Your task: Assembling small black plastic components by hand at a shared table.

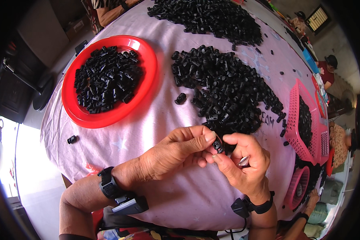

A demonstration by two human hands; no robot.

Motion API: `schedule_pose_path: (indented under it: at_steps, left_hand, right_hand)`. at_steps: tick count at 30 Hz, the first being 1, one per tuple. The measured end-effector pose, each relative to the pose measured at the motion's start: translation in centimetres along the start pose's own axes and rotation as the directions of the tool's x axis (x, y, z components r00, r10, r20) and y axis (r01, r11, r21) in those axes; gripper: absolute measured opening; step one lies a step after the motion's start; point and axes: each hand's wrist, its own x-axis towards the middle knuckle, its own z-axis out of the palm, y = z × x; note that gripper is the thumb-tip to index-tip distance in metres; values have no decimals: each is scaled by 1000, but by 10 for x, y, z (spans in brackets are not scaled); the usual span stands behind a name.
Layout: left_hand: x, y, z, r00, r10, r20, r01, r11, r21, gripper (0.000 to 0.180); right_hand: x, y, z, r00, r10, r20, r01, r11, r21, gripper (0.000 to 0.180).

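Note:
Between the thumb and fingers of my left hand (184,150) is a small black plastic cord lock (217,146) with holes in its side. My right hand (246,168) is curled close beside it, thumb and forefinger at its right side. A shiny metal tool (244,161), mostly hidden, is tucked in the curled fingers of my right hand. Just beyond both hands lies a large heap of similar black cord locks (228,92). At the left, more of these pieces (108,80) fill a round red plate (77,110).
The table has a pale pink cloth (148,120). A second black heap (208,20) lies at the far side. Pink baskets (294,108) with black pieces stand at the right. One loose piece (72,139) sits near the left edge. Other people sit around the table.

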Motion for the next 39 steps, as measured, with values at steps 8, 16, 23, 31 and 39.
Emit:
schedule_pose_path:
  at_steps: [8, 16, 23, 31, 39]
  left_hand:
    - [1, -4, 1, 1000, 9, 3, -9, 999, 44, 30]
    - [-1, 1, 10, 999, -34, -26, 36, 998, 60, 34]
    - [-1, -3, 11, 999, -39, -29, 39, 999, 7, 36]
    - [-2, -4, 9, 1000, -31, -3, 31, 999, 11, 37]
    - [-3, -1, 12, 1000, -21, 6, 21, 1000, -16, 38]
  right_hand:
    - [5, 15, 10, 948, -305, -87, 295, 949, -112, 36]
    - [0, 14, 8, 867, -496, -52, 427, 792, -437, 34]
    - [0, 17, 13, 832, -551, -66, 452, 742, -495, 33]
    - [-1, 14, 11, 806, -592, -23, 490, 689, -534, 32]
    - [-2, 3, 6, 931, -352, -99, 287, 872, -396, 33]
